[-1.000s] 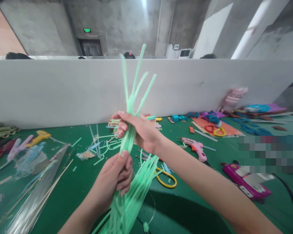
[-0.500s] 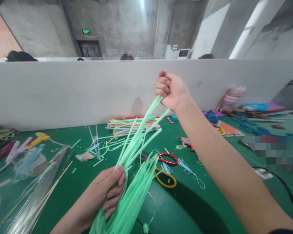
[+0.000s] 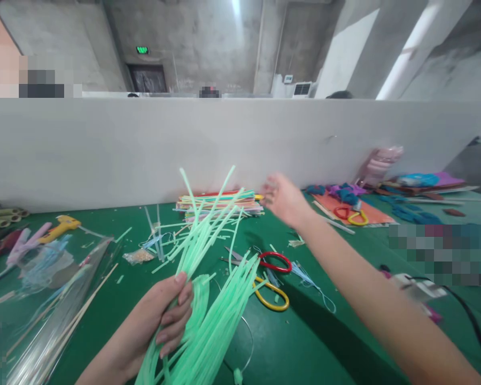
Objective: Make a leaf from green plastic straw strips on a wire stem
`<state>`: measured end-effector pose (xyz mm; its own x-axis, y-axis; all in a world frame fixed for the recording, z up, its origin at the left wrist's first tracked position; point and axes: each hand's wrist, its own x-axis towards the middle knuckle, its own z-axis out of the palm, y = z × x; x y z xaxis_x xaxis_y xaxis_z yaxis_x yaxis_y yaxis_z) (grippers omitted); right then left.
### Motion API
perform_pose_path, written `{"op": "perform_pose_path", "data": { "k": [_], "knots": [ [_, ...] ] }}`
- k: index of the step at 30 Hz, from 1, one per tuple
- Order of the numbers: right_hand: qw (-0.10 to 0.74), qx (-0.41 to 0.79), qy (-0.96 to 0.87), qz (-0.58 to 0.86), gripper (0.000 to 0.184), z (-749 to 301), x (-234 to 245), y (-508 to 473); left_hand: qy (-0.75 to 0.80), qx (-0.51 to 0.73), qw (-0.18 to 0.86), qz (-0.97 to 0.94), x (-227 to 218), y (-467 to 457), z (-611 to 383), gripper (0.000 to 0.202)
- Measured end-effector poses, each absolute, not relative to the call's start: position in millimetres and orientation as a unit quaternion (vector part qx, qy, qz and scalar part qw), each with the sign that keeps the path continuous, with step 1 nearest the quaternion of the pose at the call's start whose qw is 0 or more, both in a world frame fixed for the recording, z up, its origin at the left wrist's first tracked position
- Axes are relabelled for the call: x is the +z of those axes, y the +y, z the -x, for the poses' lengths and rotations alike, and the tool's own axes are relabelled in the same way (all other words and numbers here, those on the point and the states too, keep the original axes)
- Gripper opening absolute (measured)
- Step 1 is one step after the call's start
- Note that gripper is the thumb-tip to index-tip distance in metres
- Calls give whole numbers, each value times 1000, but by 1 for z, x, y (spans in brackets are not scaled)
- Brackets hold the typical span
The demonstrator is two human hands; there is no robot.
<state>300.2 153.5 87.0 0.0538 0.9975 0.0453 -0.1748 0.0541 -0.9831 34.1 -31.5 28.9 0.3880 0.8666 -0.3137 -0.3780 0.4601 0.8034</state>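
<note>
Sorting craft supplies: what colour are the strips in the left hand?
Pale mint green strips, clearest in the head view.

A craft workshop in a bare concrete hall is shown. A green surface [image 3: 116, 299] is strewn with craft supplies: glue gun [image 3: 60, 227] at 9 o'clock, scissors [image 3: 270, 283] at centre, stacked coloured strips [image 3: 220, 204] at 12, felt pieces [image 3: 361, 206] at 2. Workstations are separated by a white partition [image 3: 144, 144].

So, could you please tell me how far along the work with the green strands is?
Done: cut offcuts litter the green table. In hand: left hand grips the bundle of green strands; right hand is empty, blurred above the table. Left: most strands remain loose, uncut.
</note>
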Motion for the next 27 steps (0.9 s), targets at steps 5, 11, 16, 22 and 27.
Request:
{"op": "perform_pose_path", "data": {
  "k": [5, 11, 16, 22, 27],
  "knots": [
    [357, 798, -352, 334, 53, -266, 28, 92, 367, 406, 778, -308, 24, -27, -33, 38],
    [372, 840, -313, 242, 41, -227, 45, 93, 347, 383, 805, -292, 12, -25, -42, 40],
    [511, 737, -344, 280, 20, -227, 48, 113, 340, 367, 813, -298, 10, -28, -47, 38],
    [569, 687, -304, 335, 18, -243, 63, 126, 348, 357, 810, -310, 12, -30, -46, 37],
    [545, 630, -383, 400, 8, -246, 57, 122, 352, 363, 802, -317, 12, -29, -46, 37]
  ]
}}
